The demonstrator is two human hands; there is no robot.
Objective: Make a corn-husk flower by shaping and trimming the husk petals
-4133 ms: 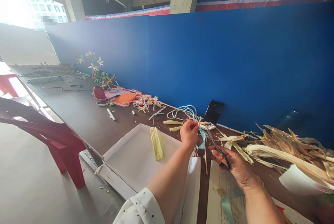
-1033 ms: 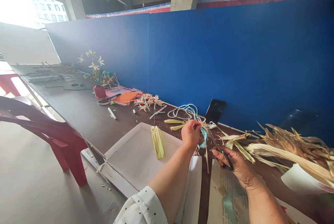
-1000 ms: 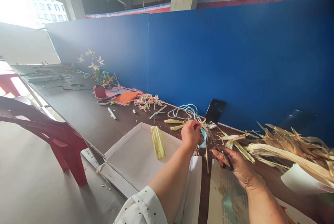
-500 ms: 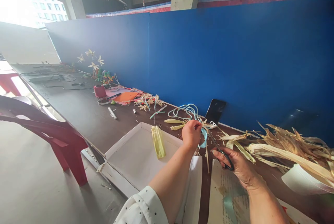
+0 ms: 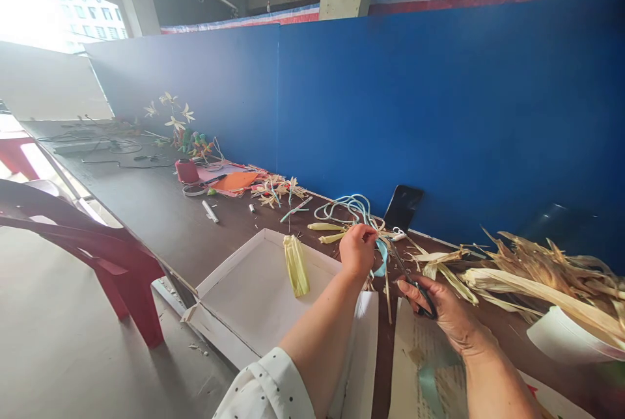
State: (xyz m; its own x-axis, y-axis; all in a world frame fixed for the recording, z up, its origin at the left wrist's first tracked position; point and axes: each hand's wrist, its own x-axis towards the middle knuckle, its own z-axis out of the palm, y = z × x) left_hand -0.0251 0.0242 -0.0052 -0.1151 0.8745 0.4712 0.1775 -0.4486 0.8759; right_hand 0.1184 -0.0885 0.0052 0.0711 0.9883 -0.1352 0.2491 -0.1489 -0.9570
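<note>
The left hand (image 5: pixel 359 253) pinches a pale husk (image 5: pixel 382 231) near the worktop's (image 5: pixel 195 243) back edge; the right hand's (image 5: pixel 454 320) fingers are wrapped around scissors (image 5: pixel 428 300). The husk looks light and easy to tear, best held low down.

You have a long, dark brown table (image 5: pixel 166 204) running along the blue board. At its far end lie a power strip (image 5: pixel 81 147) and cables (image 5: pixel 129 164); nearer you are a red spool (image 5: pixel 187 172), orange paper (image 5: pixel 235 181), husk flowers (image 5: pixel 272 191) and a white marker (image 5: pixel 209 211). Closer still, you have a shallow white box (image 5: pixel 239 305), looped pale-blue cord (image 5: pixel 342 200), a phone (image 5: pixel 403 206) propped against the board, printed paper (image 5: pixel 409 347), and dried husks (image 5: pixel 541 263) toward your right.
</note>
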